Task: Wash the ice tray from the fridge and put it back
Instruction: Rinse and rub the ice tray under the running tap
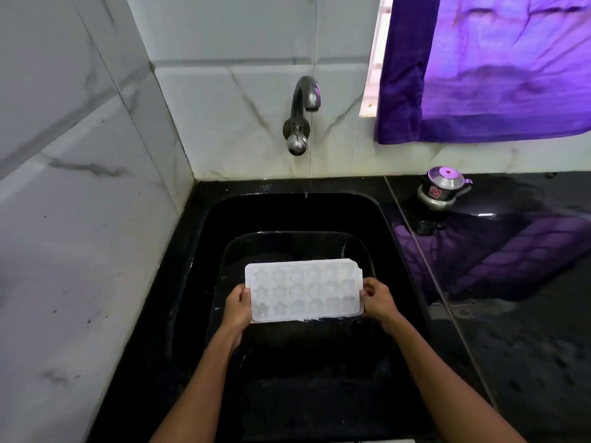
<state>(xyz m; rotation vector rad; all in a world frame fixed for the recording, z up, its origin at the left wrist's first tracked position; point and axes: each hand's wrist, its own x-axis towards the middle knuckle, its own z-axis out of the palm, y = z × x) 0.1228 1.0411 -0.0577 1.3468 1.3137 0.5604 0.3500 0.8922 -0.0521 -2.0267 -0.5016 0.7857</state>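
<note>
Hanging over the black sink [377, 225], the white ice tray [303, 290] lies flat, cavities up, its long axis running left to right. The left hand [238, 306] grips one short end and the right hand [377, 298] the other, each grip clenched on the rim. The tap [302, 113] stands beyond, seemingly dry.

White plastic ice tray [303, 290], rectangular, cavities facing up at me: star shapes at the left end, rounded ones toward the right. I hold it roughly level over the black sink [204, 251], long side across, below the tap.
</note>
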